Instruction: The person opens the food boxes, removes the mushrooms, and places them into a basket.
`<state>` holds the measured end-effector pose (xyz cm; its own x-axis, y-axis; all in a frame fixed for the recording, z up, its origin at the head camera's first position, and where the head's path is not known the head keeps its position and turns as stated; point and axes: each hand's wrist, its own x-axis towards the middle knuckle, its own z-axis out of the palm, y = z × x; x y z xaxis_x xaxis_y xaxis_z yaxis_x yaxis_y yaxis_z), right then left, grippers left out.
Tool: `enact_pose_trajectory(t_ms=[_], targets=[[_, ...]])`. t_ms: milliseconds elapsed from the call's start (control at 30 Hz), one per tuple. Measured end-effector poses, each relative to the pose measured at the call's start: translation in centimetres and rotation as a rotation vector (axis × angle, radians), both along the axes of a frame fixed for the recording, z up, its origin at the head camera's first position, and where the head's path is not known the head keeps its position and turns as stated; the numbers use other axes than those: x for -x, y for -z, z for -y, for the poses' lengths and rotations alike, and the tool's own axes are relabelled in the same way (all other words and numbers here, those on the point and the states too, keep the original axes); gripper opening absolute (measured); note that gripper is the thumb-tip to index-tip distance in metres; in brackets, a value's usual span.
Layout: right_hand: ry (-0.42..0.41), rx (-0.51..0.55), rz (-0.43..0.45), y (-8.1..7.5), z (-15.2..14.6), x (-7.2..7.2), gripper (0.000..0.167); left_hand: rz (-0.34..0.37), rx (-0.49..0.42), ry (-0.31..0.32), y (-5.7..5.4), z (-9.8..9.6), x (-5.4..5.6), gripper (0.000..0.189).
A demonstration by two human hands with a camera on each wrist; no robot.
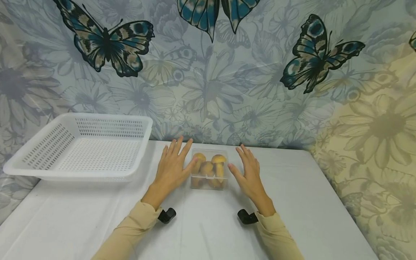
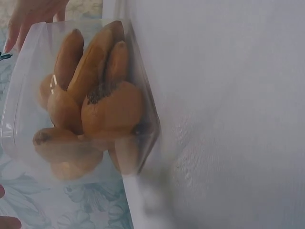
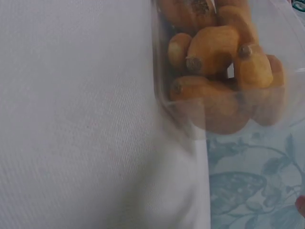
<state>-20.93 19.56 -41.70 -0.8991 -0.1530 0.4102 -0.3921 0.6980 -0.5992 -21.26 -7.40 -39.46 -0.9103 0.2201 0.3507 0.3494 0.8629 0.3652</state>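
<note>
Clear plastic forms the box (image 1: 208,183) in front of you, standing on the white table (image 1: 208,231) between your left hand (image 1: 173,164) and your right hand (image 1: 248,173). Inside it are brownish-yellow mushrooms (image 1: 219,167), heaped together. Your left fingers are straight and spread, the thumb overlapping the box's left side in the head view (you cannot tell there whether it touches). Your right fingers are extended too, with the thumb apart from them and its tip just beside the box's right side; neither hand grips anything. Farther left, a white perforated basket (image 1: 73,175) stands near your left hand.
</note>
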Motion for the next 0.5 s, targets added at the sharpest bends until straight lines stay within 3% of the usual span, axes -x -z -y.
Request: enact_pose_trajectory(t_ms=[500], targets=[[-0.183,0.104,0.118,1.2,1.1,-1.2,0.069,0.065,-0.131,0.098,1.5,-1.0,-0.8,0.063]])
